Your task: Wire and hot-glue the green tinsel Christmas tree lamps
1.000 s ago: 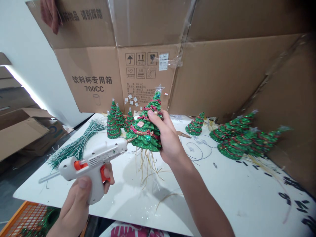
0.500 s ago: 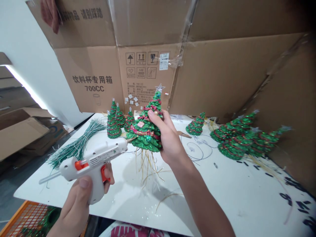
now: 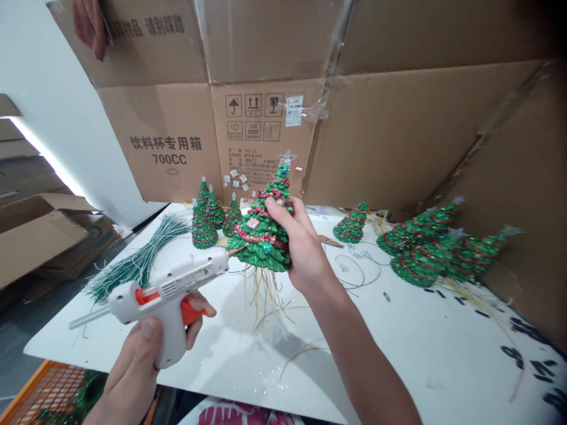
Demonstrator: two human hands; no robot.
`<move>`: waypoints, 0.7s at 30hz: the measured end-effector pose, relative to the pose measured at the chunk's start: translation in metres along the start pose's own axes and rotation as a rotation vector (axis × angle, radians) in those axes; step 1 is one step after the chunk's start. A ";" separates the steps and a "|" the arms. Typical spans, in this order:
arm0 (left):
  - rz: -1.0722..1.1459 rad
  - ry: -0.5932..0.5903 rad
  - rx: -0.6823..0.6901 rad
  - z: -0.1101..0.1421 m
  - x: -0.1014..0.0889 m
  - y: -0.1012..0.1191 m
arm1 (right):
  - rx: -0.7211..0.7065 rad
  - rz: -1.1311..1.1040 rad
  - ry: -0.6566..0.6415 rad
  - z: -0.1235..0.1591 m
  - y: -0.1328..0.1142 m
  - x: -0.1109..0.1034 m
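Note:
My left hand point(image 3: 139, 354) is shut around the grip of a white hot glue gun point(image 3: 166, 295) with an orange trigger. The gun's metal nozzle sits at the lower edge of a green glitter Christmas tree point(image 3: 259, 236), and a glue stick juts from its rear. My right hand point(image 3: 301, 245) holds that tree, which is tilted, topped with a clear star and wound with red tinsel. Straw-coloured strands point(image 3: 266, 301) hang beneath it.
Smaller glitter trees point(image 3: 204, 221) stand behind on the white table point(image 3: 398, 336), with more point(image 3: 425, 254) at the right. A bundle of green wires point(image 3: 137, 265) lies at the left. A cardboard sheet point(image 3: 266, 136) stands behind, gripped by another person's hand point(image 3: 88, 29).
The glue gun has tilted slightly, and more of its orange trigger now shows past my left fingers. The tree and my right hand have barely moved.

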State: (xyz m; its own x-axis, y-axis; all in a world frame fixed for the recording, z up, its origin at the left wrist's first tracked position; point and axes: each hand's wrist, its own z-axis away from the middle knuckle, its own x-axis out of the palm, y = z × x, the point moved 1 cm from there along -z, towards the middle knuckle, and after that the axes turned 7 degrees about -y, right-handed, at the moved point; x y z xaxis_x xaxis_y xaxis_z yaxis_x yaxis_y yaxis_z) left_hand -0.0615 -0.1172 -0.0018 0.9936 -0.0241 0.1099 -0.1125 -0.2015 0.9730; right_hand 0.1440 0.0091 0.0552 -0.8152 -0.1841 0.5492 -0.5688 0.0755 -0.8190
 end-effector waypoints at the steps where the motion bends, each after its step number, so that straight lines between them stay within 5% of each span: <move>1: -0.002 -0.009 0.018 -0.001 0.002 0.000 | -0.002 0.002 0.005 -0.001 0.000 -0.001; 5: -0.006 -0.008 0.066 -0.008 -0.002 -0.003 | -0.008 -0.011 0.030 -0.007 -0.001 -0.008; 9: -0.131 0.009 0.081 -0.020 -0.036 -0.021 | -0.047 -0.103 0.053 -0.017 -0.009 -0.020; 13: -0.836 -0.067 0.028 -0.037 -0.077 -0.058 | -0.105 -0.161 0.021 -0.025 -0.024 -0.032; 21: -1.159 -0.156 0.035 -0.065 -0.103 -0.141 | -0.057 -0.154 0.028 -0.024 -0.041 -0.042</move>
State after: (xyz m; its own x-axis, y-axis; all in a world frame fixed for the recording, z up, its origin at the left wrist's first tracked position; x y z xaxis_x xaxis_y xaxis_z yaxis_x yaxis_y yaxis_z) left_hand -0.1482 -0.0228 -0.1375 0.4914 0.0722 -0.8680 0.8584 -0.2086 0.4686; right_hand 0.1993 0.0373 0.0694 -0.7202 -0.1705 0.6725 -0.6918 0.1041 -0.7145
